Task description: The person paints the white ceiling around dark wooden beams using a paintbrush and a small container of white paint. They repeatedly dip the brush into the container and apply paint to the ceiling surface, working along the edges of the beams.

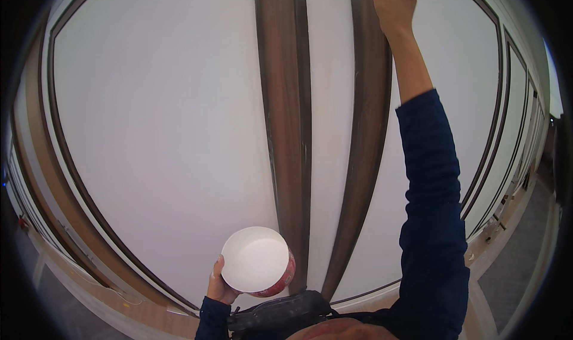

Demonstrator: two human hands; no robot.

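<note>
Low in the view, my left hand (221, 283) grips the side of a round tub (274, 289), red with a pattern outside and white within. The tub's open mouth faces up. Whether the white inside is a filling or the bare wall, I cannot tell. My right arm is stretched far up, and my right hand (396, 7) is closed at the top edge of the view, in front of a dark brown wood strip (370, 71). A bit of something red shows beside its fingers, but most of what it holds is cut off.
A large white panel (161, 131) stands before me, with a second brown wood strip (283, 101) and a pale band (331, 101) between the strips. Dark-framed panels curve away on both sides. Light boards (161, 322) border the grey floor (513, 268) below.
</note>
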